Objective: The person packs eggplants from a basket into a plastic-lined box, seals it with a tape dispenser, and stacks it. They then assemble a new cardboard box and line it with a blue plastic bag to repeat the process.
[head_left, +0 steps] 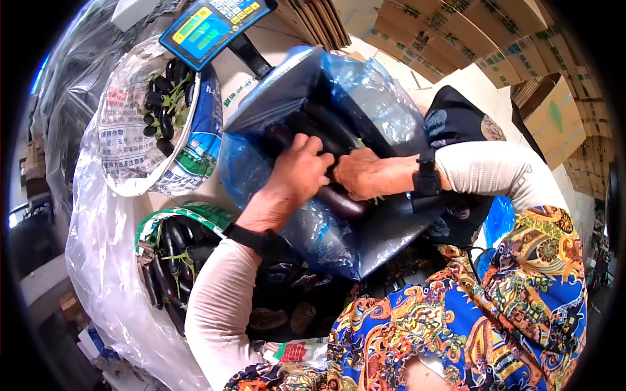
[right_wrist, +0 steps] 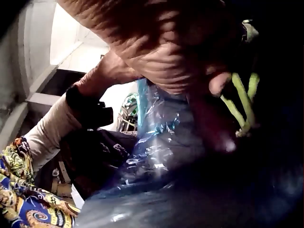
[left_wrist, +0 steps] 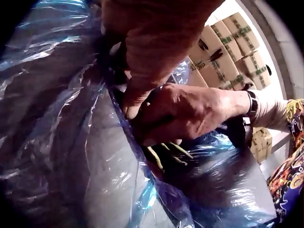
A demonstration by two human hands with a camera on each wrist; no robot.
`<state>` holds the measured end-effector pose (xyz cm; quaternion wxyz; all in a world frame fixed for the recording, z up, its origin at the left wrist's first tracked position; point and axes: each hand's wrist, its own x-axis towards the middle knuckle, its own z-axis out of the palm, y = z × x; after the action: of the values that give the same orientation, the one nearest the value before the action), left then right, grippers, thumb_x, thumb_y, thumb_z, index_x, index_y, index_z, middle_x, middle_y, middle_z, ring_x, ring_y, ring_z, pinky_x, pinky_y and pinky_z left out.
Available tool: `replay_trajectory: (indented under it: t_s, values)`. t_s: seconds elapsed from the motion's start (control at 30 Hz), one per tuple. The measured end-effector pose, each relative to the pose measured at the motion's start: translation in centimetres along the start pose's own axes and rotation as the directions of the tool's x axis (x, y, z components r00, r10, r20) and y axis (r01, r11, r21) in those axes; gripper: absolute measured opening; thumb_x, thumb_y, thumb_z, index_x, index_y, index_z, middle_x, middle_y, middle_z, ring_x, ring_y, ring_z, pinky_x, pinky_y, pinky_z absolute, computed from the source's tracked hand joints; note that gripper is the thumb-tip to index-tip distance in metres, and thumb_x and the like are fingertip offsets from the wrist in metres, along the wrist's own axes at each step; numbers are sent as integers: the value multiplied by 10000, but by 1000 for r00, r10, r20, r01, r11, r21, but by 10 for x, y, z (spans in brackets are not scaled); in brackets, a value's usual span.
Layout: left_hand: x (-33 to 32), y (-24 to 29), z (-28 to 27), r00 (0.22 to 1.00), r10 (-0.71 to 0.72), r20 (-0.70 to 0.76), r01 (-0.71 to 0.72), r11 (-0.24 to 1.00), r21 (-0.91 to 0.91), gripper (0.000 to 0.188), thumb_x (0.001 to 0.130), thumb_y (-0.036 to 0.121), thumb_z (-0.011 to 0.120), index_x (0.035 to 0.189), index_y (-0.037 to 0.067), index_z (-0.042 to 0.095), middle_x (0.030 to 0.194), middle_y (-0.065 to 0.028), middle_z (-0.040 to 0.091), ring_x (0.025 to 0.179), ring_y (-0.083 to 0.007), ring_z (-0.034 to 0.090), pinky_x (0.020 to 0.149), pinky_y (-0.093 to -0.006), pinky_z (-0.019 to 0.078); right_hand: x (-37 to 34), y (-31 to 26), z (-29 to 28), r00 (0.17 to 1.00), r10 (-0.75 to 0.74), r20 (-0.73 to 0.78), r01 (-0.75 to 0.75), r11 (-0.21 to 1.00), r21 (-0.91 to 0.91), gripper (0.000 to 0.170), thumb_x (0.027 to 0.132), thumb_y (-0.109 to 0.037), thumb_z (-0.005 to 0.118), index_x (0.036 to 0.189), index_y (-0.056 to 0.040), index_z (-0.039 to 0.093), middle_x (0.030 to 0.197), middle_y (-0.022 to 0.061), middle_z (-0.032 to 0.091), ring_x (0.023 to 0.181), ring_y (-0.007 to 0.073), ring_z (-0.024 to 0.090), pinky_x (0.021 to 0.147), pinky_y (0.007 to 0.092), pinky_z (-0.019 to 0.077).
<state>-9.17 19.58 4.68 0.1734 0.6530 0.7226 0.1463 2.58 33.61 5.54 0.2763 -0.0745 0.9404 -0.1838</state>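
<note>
cartons: stacked, upper right | flattened cardboard: top | clear plastic sheeting: left

The person wore a garment in a busy print of blue, golden yellow, orange, red, black and white, with swirling scrolls, rounded medallions and leafy curls, its printed sleeve ending on the right upper arm. Below it came 2 off-white undersleeves, finely ribbed and creased, the right with a small triangular mark in thin dark lines. Next to the bare hands sat 2 black wristbands, 1 per wrist, each with a boxy black unit.
</note>
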Motion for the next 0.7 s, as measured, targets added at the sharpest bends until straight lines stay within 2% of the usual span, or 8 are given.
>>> replay_trajectory:
  t_s: [0.07,0.2,0.37,0.43,0.5,0.63,0.67,0.7]
  values:
    - [-2,8,-10,997,-39,68,43,997,-59,433,671,178,795,1079,77,688,1090,-94,588,1068,-311,515,906,-405,469,5,-10,1,980,158,118,-149,985,-88,143,753,-189,702,857,-98,741,880,113,722,863,310,702,721,422,546]
    - [-5,-34,14,990,29,-138,-46,991,-125,488,686,206,798,1144,85,681,1181,-115,590,1121,-324,517,949,-393,457,19,-7,-19,951,248,185,-236,968,-86,251,782,-210,695,993,-81,735,1002,125,722,902,315,703,752,417,553]
    - [-4,-29,11,997,8,-74,-15,995,-95,504,688,214,803,1157,81,675,1194,-114,585,1139,-338,506,980,-415,449,16,17,9,991,99,-91,-94,994,50,115,736,-207,708,766,-96,708,773,143,692,771,364,678,643,454,531]
    - [-11,-27,8,974,33,-224,-45,998,-48,517,702,196,800,1180,67,650,1208,-149,578,1164,-354,496,991,-425,434,16,21,3,985,113,-128,-106,992,66,156,745,-246,729,778,-97,699,754,161,681,767,383,670,656,465,531]
    - [-18,-14,-18,907,-98,-410,83,995,-54,527,705,196,801,1188,71,628,1189,-153,579,1145,-362,498,978,-435,429,1,21,-32,953,185,-240,-165,981,102,249,742,-302,764,807,-75,683,765,187,659,783,407,653,681,488,523]
    - [-44,-31,-36,618,-398,-678,483,873,-72,657,751,250,799,1280,-6,505,1203,-224,537,1140,-385,486,992,-445,372,-19,89,-64,582,44,-812,-217,971,-102,602,749,-355,776,1207,-35,552,1137,200,575,1051,383,561,915,445,478]
    - [-51,-37,-31,590,-431,-682,529,845,-76,717,754,294,806,1301,-31,475,1225,-235,519,1145,-391,479,1010,-444,362,-15,116,-55,588,168,-791,-355,933,-66,753,746,-469,776,1275,1,515,1177,207,574,1108,343,559,961,416,463]
    - [-59,-43,-24,537,-582,-611,600,772,-209,757,751,325,810,1312,-41,459,1252,-236,500,1157,-396,468,1018,-448,360,-21,128,-62,717,393,-575,-326,919,221,790,743,-516,772,1267,19,521,1156,201,578,1106,322,562,947,399,461]
